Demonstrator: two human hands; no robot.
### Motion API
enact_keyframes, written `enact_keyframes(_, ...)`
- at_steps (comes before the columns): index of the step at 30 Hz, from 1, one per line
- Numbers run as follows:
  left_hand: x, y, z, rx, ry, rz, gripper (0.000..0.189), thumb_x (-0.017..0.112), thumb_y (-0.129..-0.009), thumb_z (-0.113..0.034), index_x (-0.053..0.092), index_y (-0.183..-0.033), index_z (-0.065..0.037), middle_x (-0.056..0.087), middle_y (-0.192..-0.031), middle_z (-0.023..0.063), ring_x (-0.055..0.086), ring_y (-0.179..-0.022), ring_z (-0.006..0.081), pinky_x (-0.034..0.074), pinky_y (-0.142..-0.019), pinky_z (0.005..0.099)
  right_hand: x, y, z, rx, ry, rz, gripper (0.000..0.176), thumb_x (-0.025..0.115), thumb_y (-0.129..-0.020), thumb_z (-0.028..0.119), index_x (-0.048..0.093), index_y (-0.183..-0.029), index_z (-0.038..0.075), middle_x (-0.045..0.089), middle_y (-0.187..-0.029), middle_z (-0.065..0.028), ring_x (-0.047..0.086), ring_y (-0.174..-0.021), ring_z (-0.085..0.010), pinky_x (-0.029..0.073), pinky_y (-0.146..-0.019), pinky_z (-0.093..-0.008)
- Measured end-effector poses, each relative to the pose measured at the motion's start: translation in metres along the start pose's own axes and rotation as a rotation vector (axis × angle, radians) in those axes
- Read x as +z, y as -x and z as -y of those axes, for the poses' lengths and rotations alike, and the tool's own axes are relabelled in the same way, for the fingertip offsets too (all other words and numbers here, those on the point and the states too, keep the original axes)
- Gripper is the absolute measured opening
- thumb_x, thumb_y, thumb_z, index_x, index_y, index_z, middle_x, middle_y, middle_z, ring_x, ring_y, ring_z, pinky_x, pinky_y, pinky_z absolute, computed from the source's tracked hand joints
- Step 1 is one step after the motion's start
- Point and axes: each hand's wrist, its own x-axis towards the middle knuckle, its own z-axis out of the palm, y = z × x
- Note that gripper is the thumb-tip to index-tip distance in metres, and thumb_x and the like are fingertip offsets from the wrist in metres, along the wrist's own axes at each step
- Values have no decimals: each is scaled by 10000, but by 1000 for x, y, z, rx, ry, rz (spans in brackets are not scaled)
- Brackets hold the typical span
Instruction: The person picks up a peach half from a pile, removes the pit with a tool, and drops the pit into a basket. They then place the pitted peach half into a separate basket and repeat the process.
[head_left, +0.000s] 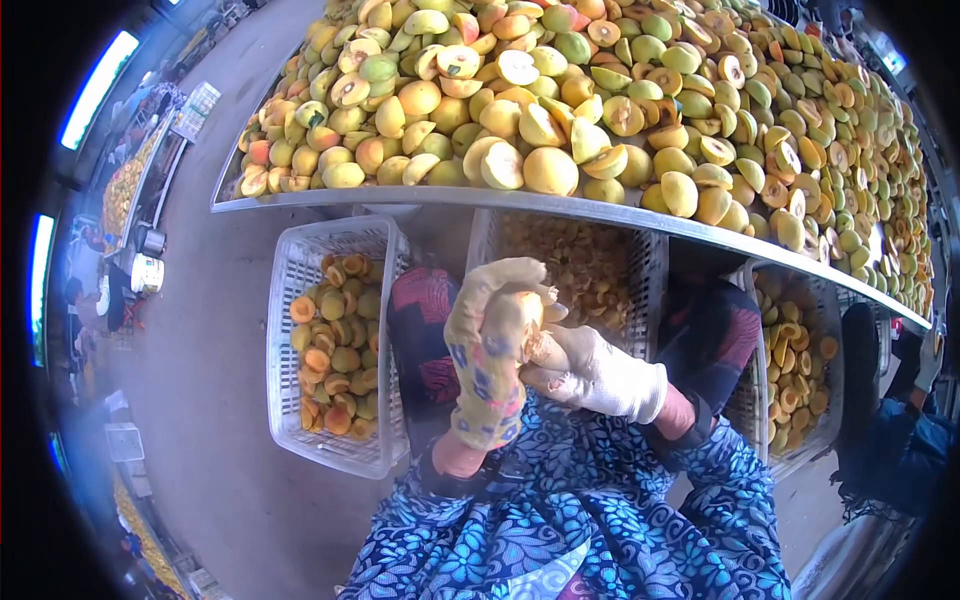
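Observation:
My left hand (482,365), in a patterned cream glove, is wrapped around a pale yellow peach half (515,318) and holds it up above my lap. Its cut side faces right, toward my other hand. My right hand (600,376), in a white glove, is closed with its fingertips against the fruit. Whatever it grips, if anything, is hidden by the glove. Just beyond both hands, a white crate (648,300) under the table edge contains many small brownish pieces, probably pits.
A metal-edged table (600,208) piled with halved peaches spans the front. A white crate (283,400) of peach halves stands at left, another crate (762,400) of halves at right. A person (900,440) sits at far right. More people and tables are at far left.

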Motion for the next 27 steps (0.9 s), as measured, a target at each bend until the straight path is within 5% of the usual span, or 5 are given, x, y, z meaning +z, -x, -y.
enact_keyframes(6,-7,-4,-2,-94,120,-51,280,575,-963,-221,674,-890,30,660,-877,101,646,-752,179,518,-661,301,6,-1,-11,-64,-53,90,368,624,-935,287,571,-1143,-12,606,-870,-95,581,-792,-219,486,-757,-360)
enact_keyframes(9,-8,-11,-4,-92,41,-14,299,581,-959,-217,693,-833,30,661,-790,92,635,-700,168,492,-634,283,5,-3,-5,-73,-12,50,345,574,-974,316,585,-1101,-4,591,-815,-83,609,-721,-170,512,-660,-325)
enact_keyframes(11,-12,-15,-9,-51,-12,67,307,581,-958,-216,692,-814,31,662,-781,93,634,-701,168,486,-626,284,-2,0,6,329,-404,241,362,588,-967,370,592,-1052,18,559,-725,-34,559,-569,-106,481,-497,-259)
enact_keyframes(17,-25,-34,-15,38,-190,424,373,578,-968,-271,690,-773,26,668,-721,68,620,-642,140,464,-563,258,6,5,-6,287,-737,370,369,624,-941,423,540,-968,65,513,-642,15,493,-467,-78,397,-386,-217)
enact_keyframes(27,-56,-33,45,-220,440,24,413,544,-984,-385,660,-958,11,672,-805,91,665,-739,163,550,-656,280,14,-3,15,287,-1098,439,439,695,-878,459,507,-905,64,431,-549,19,404,-415,-62,315,-350,-222)
